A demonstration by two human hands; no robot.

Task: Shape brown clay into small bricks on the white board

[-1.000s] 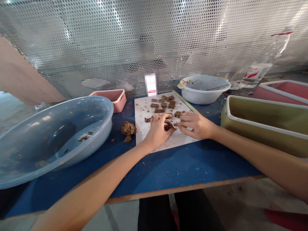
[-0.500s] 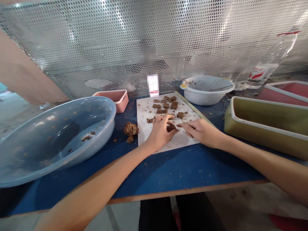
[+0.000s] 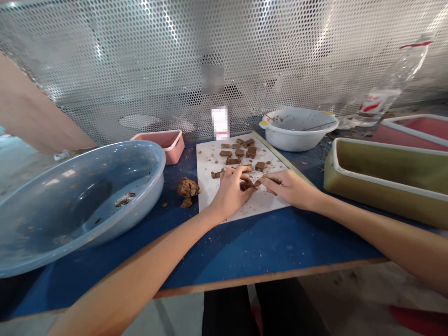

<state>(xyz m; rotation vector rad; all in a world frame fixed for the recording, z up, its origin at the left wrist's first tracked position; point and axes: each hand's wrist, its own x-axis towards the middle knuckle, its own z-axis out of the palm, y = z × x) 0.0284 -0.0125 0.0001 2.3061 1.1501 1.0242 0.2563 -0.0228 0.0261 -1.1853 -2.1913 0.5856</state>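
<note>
A white cutting board [image 3: 210, 158] lies on the blue table and carries several small brown pieces [image 3: 241, 152] at its far end. My left hand [image 3: 231, 189] rests on the board with its fingers curled over a brown piece [image 3: 246, 185]. My right hand [image 3: 285, 186] lies beside it, fingers pinched toward the same piece, fingertips nearly touching the left hand's. A brown lump [image 3: 187, 187] sits on the table just left of the board.
A large blue basin [image 3: 80, 196] fills the left side. A pink tub [image 3: 164, 142] and a white bowl [image 3: 297, 128] stand at the back before a perforated metal screen. An olive trough [image 3: 381, 179], a pink trough [image 3: 416, 128] and a plastic bottle [image 3: 388, 88] are on the right.
Both hands stay on the board around the brown piece. My right hand's fingers have drawn in from flatter to a pinch beside the left hand.
</note>
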